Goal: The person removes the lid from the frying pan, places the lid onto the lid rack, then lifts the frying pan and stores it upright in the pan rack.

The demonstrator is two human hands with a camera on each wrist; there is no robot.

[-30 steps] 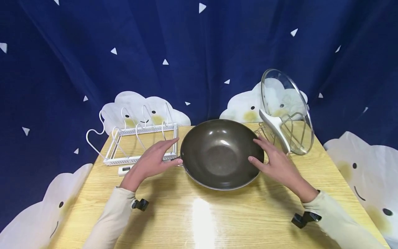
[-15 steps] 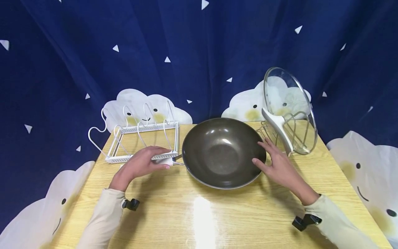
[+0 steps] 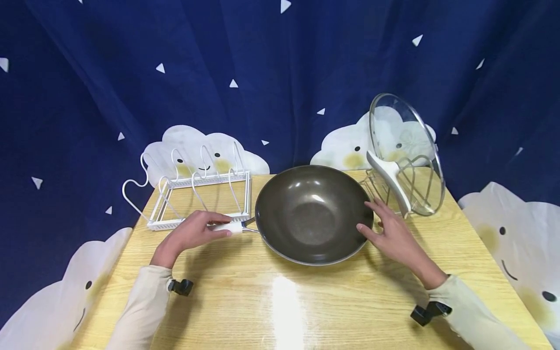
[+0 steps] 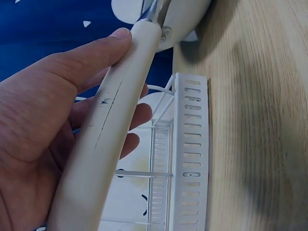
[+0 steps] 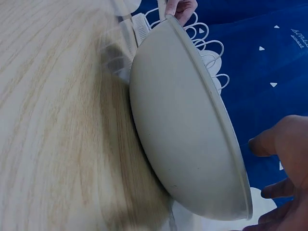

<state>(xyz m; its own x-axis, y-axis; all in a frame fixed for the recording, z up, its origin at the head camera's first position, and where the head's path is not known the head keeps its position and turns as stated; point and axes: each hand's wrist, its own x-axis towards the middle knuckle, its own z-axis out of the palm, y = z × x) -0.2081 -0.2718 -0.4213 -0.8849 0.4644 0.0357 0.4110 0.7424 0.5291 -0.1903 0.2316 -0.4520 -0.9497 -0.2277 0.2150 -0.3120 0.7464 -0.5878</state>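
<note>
The left hand (image 3: 192,233) grips the white handle (image 4: 113,115), thumb along one side and fingers bent behind it; dark scratch marks run down the handle's face. From there a metal joint (image 3: 251,226) runs to the wok (image 3: 311,218), which sits on the table with its mouth up, dark within and pale without; taking it as the dial seen from the head, the handle leaves it at nine o'clock. The right hand (image 3: 391,237) is open at the wok's edge, between three and four o'clock, thumb and fingers spread and relaxed; whether a fingertip meets the rim I cannot tell. Each wrist carries a small black camera (image 3: 181,287) at a pale sleeve (image 3: 146,301). Between nine and ten o'clock, just behind the left hand, lies a white rack (image 4: 191,149) with a slotted frame and upright wire loops. At two o'clock a glass lid (image 3: 402,126) stands tilted in a wire stand (image 3: 374,187), its white grip (image 3: 388,172) facing the wok. The pale wood table (image 3: 236,296) spreads below toward six, and at twelve hangs a blue curtain (image 3: 280,82) printed with white triangles and smiling clouds (image 3: 507,233).
</note>
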